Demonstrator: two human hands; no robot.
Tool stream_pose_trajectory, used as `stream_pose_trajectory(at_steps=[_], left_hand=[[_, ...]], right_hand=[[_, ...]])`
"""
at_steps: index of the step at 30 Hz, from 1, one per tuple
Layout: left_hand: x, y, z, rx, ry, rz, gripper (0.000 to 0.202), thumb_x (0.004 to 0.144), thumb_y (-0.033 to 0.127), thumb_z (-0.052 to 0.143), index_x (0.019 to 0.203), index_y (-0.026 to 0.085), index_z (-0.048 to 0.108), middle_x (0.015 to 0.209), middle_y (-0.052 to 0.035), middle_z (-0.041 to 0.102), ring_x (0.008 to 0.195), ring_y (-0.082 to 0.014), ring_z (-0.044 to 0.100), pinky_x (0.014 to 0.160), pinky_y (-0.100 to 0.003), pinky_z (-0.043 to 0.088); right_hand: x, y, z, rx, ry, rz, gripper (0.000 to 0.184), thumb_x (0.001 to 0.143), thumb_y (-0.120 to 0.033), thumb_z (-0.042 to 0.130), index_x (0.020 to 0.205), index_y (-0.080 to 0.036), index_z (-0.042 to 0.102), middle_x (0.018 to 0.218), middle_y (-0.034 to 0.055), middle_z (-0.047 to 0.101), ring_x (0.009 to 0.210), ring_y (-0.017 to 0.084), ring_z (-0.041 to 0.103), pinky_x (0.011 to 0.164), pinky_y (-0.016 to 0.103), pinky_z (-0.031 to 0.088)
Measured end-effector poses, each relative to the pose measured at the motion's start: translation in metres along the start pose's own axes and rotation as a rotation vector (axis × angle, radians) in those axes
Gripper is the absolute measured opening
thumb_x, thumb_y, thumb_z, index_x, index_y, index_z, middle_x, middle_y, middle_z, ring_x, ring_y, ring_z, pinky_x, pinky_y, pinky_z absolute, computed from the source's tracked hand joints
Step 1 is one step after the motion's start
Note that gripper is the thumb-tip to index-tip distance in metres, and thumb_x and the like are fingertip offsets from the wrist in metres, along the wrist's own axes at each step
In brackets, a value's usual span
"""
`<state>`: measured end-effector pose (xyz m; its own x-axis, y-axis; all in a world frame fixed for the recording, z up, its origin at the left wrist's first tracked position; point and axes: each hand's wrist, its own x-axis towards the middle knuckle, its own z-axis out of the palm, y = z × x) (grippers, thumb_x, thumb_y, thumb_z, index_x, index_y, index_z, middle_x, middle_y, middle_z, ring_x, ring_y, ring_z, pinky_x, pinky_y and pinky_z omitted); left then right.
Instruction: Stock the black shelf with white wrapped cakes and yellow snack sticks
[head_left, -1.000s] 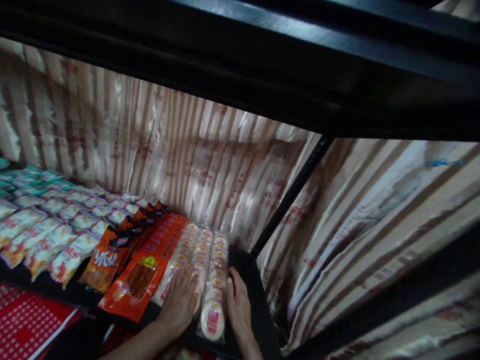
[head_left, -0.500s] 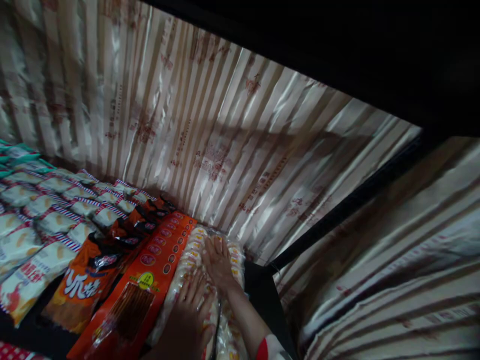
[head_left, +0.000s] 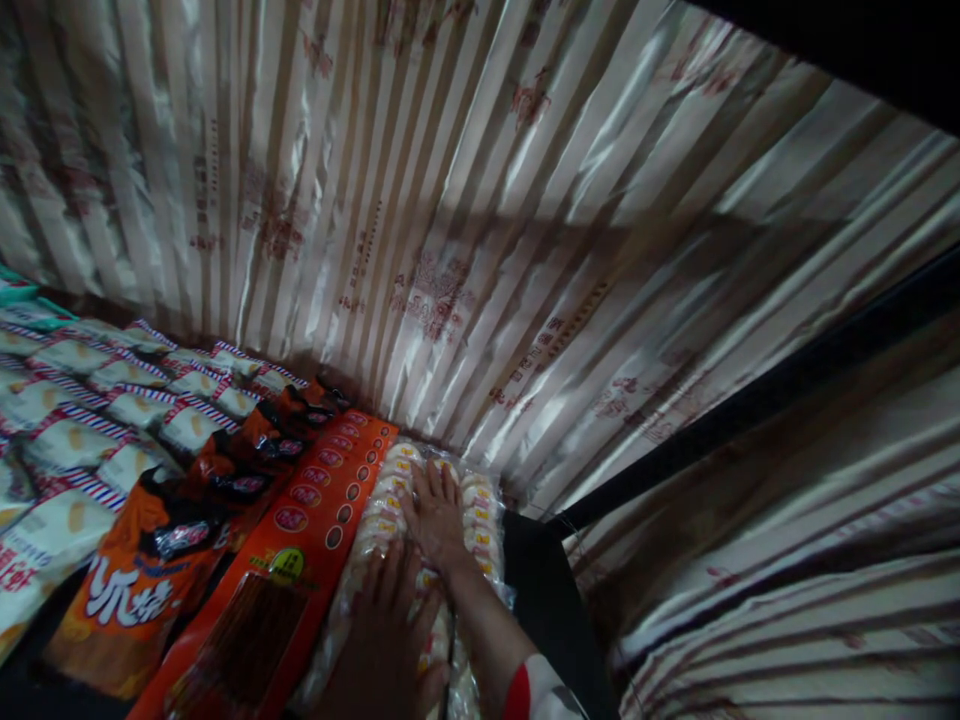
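Note:
Clear packs of round white rice crackers (head_left: 477,502) lie in rows at the right end of a dark shelf (head_left: 541,590). My right hand (head_left: 433,510) lies flat on the packs near the back, fingers stretched out. Closer to me, my left hand (head_left: 388,640) presses flat on the same packs with its fingers spread. Neither hand grips anything. A red and white sleeve (head_left: 534,692) shows at my right wrist.
Left of the crackers lies a long orange-red snack pack (head_left: 300,540), then orange and black bags (head_left: 142,580) and white bags with red-blue striped edges (head_left: 90,430). A striped satin curtain (head_left: 450,230) hangs behind and to the right. A black frame bar (head_left: 750,400) crosses it.
My right hand moved from the shelf's front edge up onto the cracker packs near the back. My view dropped closer and lower, so the black upper shelf left the picture.

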<state>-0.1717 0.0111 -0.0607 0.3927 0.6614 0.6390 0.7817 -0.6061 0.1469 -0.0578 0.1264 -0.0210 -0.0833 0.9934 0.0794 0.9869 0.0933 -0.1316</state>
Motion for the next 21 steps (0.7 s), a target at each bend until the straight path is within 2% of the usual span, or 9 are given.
stream_pose_trajectory(at_steps=[4, 8, 13, 21], left_hand=[[0.0002, 0.0013, 0.0008, 0.011, -0.003, -0.003, 0.070, 0.067, 0.054, 0.061, 0.130, 0.027, 0.044, 0.142, -0.0118, 0.038, 0.133, -0.0372, 0.026, 0.104, -0.052, 0.017], [-0.0002, 0.0024, 0.0024, 0.035, -0.030, -0.022, 0.070, 0.068, 0.050, 0.061, 0.131, 0.027, 0.042, 0.142, -0.0121, 0.037, 0.132, -0.0367, 0.026, 0.103, -0.052, 0.020], [-0.0011, 0.0024, 0.0057, 0.007, -0.011, -0.048, 0.069, 0.067, 0.050, 0.061, 0.129, 0.026, 0.044, 0.141, -0.0126, 0.039, 0.130, -0.0362, 0.031, 0.102, -0.051, 0.022], [-0.0003, 0.0030, 0.0004, -0.029, -0.043, -0.065, 0.067, 0.067, 0.049, 0.062, 0.128, 0.025, 0.046, 0.142, -0.0125, 0.038, 0.130, -0.0362, 0.030, 0.102, -0.052, 0.025]], right_hand=[[-0.0002, -0.0032, -0.0025, 0.005, 0.008, 0.018, 0.055, 0.090, -0.054, 0.030, 0.140, -0.030, 0.035, 0.150, 0.0043, 0.027, 0.140, 0.029, 0.012, 0.111, 0.048, 0.013], [0.0003, -0.0051, -0.0025, 0.018, 0.016, 0.021, 0.056, 0.089, -0.054, 0.032, 0.140, -0.028, 0.035, 0.149, 0.0057, 0.028, 0.140, 0.029, 0.013, 0.110, 0.049, 0.014], [0.0017, -0.0063, 0.0005, 0.027, 0.026, 0.033, 0.058, 0.087, -0.056, 0.035, 0.139, -0.029, 0.036, 0.148, 0.0049, 0.032, 0.139, 0.031, 0.014, 0.110, 0.052, 0.013], [0.0032, -0.0069, 0.0030, 0.032, 0.056, 0.036, 0.056, 0.086, -0.053, 0.041, 0.137, -0.028, 0.040, 0.146, 0.0059, 0.036, 0.138, 0.031, 0.019, 0.108, 0.052, 0.017]])
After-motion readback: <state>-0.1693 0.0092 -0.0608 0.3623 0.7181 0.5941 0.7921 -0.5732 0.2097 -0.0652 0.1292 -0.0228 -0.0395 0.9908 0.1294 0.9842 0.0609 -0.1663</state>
